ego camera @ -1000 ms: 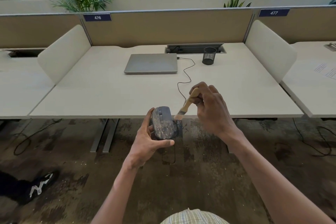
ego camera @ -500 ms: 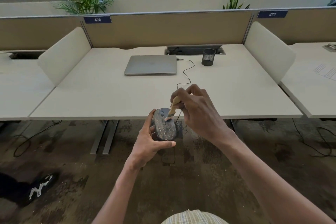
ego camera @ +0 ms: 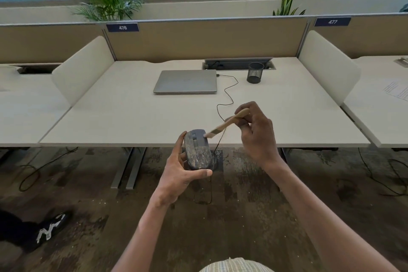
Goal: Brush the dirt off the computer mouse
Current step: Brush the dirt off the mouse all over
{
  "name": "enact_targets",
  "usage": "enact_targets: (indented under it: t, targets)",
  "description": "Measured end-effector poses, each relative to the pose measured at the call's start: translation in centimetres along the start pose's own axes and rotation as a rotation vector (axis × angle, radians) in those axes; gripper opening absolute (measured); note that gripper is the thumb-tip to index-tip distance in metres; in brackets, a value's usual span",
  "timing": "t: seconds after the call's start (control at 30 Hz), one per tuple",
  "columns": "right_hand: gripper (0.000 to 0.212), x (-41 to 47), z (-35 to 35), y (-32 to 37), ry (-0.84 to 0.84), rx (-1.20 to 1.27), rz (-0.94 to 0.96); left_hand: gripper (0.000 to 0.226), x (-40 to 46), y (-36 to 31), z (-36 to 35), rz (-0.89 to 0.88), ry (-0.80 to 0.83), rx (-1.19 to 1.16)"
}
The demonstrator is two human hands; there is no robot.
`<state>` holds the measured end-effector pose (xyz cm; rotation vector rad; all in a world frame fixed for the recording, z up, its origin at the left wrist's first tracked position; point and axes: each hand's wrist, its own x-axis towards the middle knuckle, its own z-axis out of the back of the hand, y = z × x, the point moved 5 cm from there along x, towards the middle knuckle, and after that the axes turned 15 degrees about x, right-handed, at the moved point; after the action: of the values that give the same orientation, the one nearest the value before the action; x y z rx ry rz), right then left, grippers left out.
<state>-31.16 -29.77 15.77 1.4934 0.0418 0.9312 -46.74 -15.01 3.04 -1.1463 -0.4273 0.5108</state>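
Left grip (ego camera: pixel 176 174) holds mouse (ego camera: pixel 197 150) past white desk (ego camera: pixel 132 117) edge, above carpet (ego camera: pixel 242 216).

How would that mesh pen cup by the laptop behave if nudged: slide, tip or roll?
The mesh pen cup stands upright on the desk, wire-walled, so probably light and prone to slide. It looks about as wide as tall, so tipping seems unlikely. If knocked over, its round wall would likely let it roll.
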Motion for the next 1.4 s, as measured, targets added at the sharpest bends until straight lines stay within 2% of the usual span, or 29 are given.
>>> enact_targets:
  t: [0.13, 0.2, 0.37, 0.5, 0.67, 0.83, 1.03, 1.2, 1.4]
  targets:
    - [0.030, -0.9, 0.8, -2.1, -0.024, 0.115, -0.201, 0.136, 0.0, 0.2, 0.4, 0.015, -0.003, -0.027]
    - [0.027, -1.0, 1.2, -2.6, -0.050, 0.133, -0.240, 0.137, -0.1, 0.2, 0.4, 0.020, 0.000, -0.022]
    - [0.024, -0.3, 2.0, -3.8, -0.252, 0.237, -0.341, 0.129, 0.2, 0.0, 0.1, 0.020, 0.019, -0.018]
    - [0.025, -1.2, 0.9, -5.0, -0.244, 0.308, -0.432, 0.133, 0.3, -0.3, 0.1, 0.015, 0.028, -0.022]
    - [0.026, -1.6, 1.4, -5.6, -0.142, 0.275, -0.455, 0.130, 0.5, 0.0, 0.5, 0.020, 0.017, -0.027]
    - [0.023, -0.6, 1.9, -5.2, -0.194, 0.311, -0.422, 0.133, 0.8, -0.1, 0.2, 0.023, 0.024, -0.036]
    - [0.020, -1.7, 1.2, -5.6, -0.092, 0.299, -0.449, 0.135, 1.1, 0.1, 0.5, 0.023, 0.017, -0.041]
    - [0.020, -1.1, 1.7, -5.4, -0.206, 0.337, -0.435, 0.131, 1.3, 0.2, 0.3, 0.012, 0.028, -0.031]
    - [0.017, -1.9, 1.2, -6.0, -0.188, 0.298, -0.482, 0.130, 1.5, 0.3, 0.5, 0.030, 0.011, -0.029]
